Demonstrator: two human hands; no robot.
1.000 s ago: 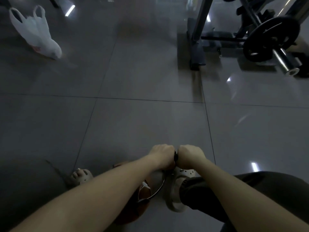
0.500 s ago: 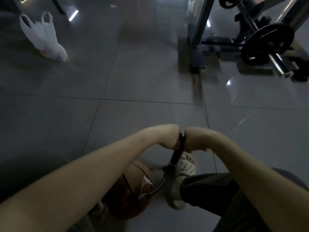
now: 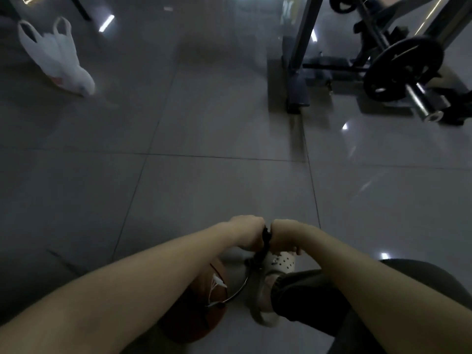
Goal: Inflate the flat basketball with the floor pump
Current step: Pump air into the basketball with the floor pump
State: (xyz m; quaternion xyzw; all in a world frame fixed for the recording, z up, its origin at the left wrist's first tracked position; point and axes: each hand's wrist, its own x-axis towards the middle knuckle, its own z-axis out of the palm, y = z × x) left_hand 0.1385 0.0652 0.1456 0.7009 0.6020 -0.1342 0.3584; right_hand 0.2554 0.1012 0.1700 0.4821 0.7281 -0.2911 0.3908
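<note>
Left hand [image 3: 249, 232] and right hand [image 3: 282, 235] clench the pump handle [image 3: 265, 237] — basketball [image 3: 196, 312] lies beneath.

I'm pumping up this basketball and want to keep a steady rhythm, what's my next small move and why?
Probably pull the pump handle straight back up for another stroke. Both hands, left and right, are clenched on it low, near the shoe, so this stroke looks nearly spent. The hose runs to the basketball.

two hands, left hand [image 3: 249, 232] and right hand [image 3: 283, 235], one pump [image 3: 263, 247], one basketball [image 3: 196, 310], one hose [image 3: 240, 290], one shoe [image 3: 273, 279], one plastic bag [image 3: 57, 56], one weight plate [image 3: 402, 69]
</note>
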